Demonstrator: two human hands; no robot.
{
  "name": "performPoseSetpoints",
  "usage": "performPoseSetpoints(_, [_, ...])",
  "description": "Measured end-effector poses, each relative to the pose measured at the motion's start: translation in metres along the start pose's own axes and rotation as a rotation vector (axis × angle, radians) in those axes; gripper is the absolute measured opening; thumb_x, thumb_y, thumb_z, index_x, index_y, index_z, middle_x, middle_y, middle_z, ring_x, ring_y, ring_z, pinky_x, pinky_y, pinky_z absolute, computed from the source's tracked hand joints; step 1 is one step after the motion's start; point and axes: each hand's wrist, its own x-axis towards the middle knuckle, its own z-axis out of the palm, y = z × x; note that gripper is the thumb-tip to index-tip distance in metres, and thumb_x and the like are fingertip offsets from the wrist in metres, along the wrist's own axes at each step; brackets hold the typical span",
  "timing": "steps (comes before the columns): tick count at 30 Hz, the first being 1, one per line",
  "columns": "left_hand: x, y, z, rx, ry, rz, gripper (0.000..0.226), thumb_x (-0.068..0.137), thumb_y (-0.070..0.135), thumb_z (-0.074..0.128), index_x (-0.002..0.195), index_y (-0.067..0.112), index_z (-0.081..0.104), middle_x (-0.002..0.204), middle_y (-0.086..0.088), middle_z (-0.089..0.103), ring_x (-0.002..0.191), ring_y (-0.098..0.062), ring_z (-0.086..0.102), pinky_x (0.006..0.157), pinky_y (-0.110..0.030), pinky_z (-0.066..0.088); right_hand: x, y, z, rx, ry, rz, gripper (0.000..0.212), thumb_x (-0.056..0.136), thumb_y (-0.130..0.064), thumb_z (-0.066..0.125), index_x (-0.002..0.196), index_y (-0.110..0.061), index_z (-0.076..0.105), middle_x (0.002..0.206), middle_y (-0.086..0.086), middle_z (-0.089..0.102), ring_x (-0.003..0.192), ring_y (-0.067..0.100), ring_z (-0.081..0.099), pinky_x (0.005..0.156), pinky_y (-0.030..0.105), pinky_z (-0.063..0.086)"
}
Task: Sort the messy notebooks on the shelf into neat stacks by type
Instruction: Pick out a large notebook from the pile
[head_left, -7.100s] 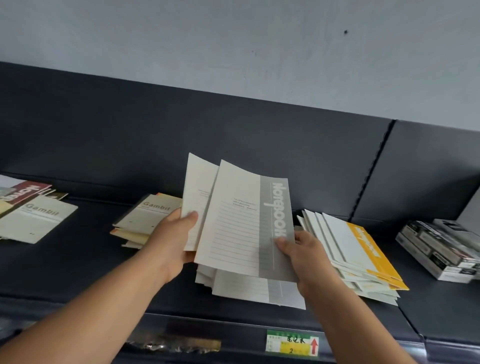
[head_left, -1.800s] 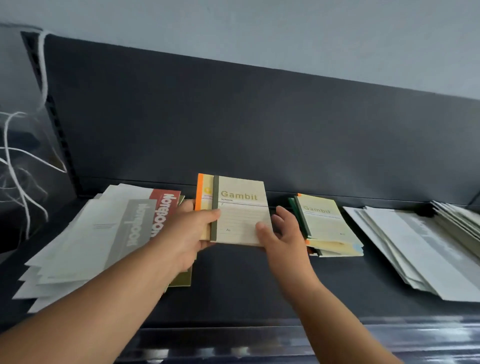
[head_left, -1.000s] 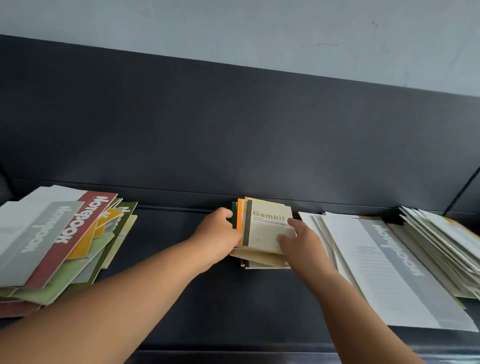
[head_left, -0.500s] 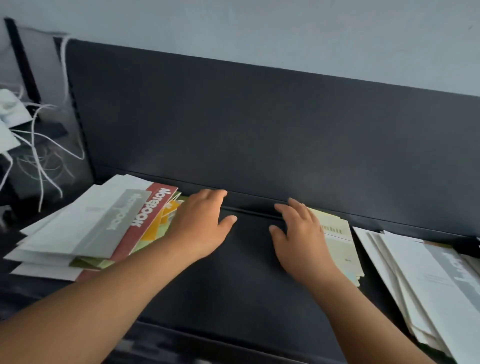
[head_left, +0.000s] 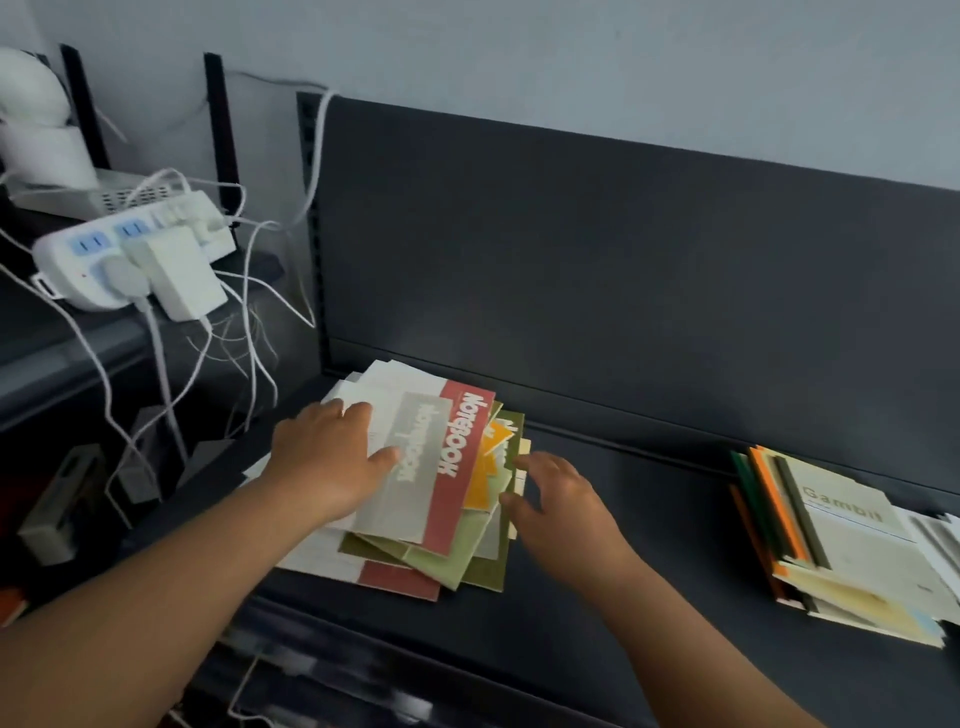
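A messy pile of large notebooks (head_left: 447, 499) lies at the left end of the dark shelf (head_left: 623, 519), with grey, red, orange and green covers fanned out. My left hand (head_left: 332, 457) rests flat on the grey-striped top notebook (head_left: 410, 467), fingers spread. My right hand (head_left: 561, 499) touches the pile's right edge with its fingertips, fingers loosely bent and holding nothing. A stack of small Gambit notebooks (head_left: 841, 540) sits at the right, apart from both hands.
A white power strip (head_left: 130, 249) with plugs and tangled white cables (head_left: 244, 322) hangs over the neighbouring shelf at the left. The shelf's dark back panel (head_left: 623, 260) rises behind the piles. White notebook edges (head_left: 940, 540) show at the far right.
Both hands have left the Gambit stack and moved left. The left hand now lies on the big notebook pile and the right hand has reached its right edge. The view has swung left.
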Motion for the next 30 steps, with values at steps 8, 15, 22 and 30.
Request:
performPoseSetpoints(8, [0.018, -0.032, 0.015, -0.019, -0.2, 0.023, 0.083, 0.085, 0.073, 0.032, 0.15, 0.022, 0.019, 0.152, -0.008, 0.028, 0.139, -0.029, 0.026, 0.111, -0.047, 0.025, 0.02, -0.037, 0.03, -0.031, -0.043, 0.154, 0.041, 0.097, -0.043, 0.047, 0.134, -0.024, 0.047, 0.13, -0.002, 0.056, 0.119, 0.023, 0.051, 0.097, 0.037, 0.045])
performPoseSetpoints(15, [0.025, -0.033, 0.013, -0.229, -0.156, 0.132, 0.078, 0.086, 0.067, 0.042, 0.147, 0.02, 0.026, 0.145, -0.003, 0.039, 0.135, -0.024, 0.034, 0.106, -0.038, 0.033, 0.021, -0.051, 0.046, 0.004, 0.003, 0.279, 0.041, 0.093, -0.048, 0.047, 0.129, -0.028, 0.046, 0.12, -0.006, 0.058, 0.11, 0.021, 0.054, 0.091, 0.044, 0.052])
performPoseSetpoints(22, [0.03, -0.048, 0.007, -0.456, -0.168, 0.073, 0.055, 0.084, 0.051, 0.057, 0.13, 0.023, 0.044, 0.122, 0.004, 0.055, 0.111, -0.02, 0.053, 0.086, -0.035, 0.048, 0.022, -0.064, 0.057, 0.014, 0.069, 0.399, 0.053, 0.092, -0.052, 0.048, 0.138, -0.027, 0.04, 0.13, -0.005, 0.053, 0.121, 0.023, 0.047, 0.099, 0.048, 0.047])
performPoseSetpoints(30, [0.033, -0.041, 0.004, -0.92, -0.25, -0.043, 0.028, 0.08, 0.016, 0.066, 0.1, 0.025, 0.05, 0.101, 0.001, 0.062, 0.087, -0.017, 0.062, 0.079, -0.041, 0.056, 0.014, -0.063, 0.043, 0.271, 0.182, 0.472, 0.048, 0.089, -0.026, 0.065, 0.133, -0.024, 0.047, 0.097, -0.017, 0.049, 0.095, 0.01, 0.057, 0.078, 0.026, 0.049])
